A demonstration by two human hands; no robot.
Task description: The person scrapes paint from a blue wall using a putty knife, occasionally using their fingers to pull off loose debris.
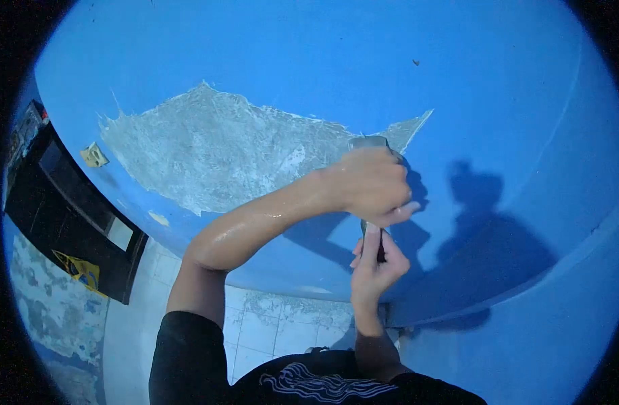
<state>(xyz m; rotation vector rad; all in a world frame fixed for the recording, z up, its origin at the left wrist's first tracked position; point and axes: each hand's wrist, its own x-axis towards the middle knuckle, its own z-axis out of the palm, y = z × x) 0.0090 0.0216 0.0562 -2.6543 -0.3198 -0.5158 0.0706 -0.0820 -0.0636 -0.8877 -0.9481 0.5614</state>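
Observation:
A scraper stands upright against the blue wall (309,54), its flat grey blade (370,142) at the upper edge of a bare grey patch (208,148). My left hand (377,185) is closed in a fist over the scraper's upper part, just below the blade, and hides most of it. Lower down, my right hand (378,266) wraps round the dark handle (382,248), thumb pointing up along it. Ragged, whitish paint edges surround the patch, and a narrow pointed strip of it reaches to the right of the blade.
On the left, a dark wooden piece of furniture (73,216) stands by the wall, with a yellow item (80,270) on it. Pale floor tiles (255,331) lie below. A small yellowish scrap (93,155) shows on the wall. My shadow (492,236) falls to the right.

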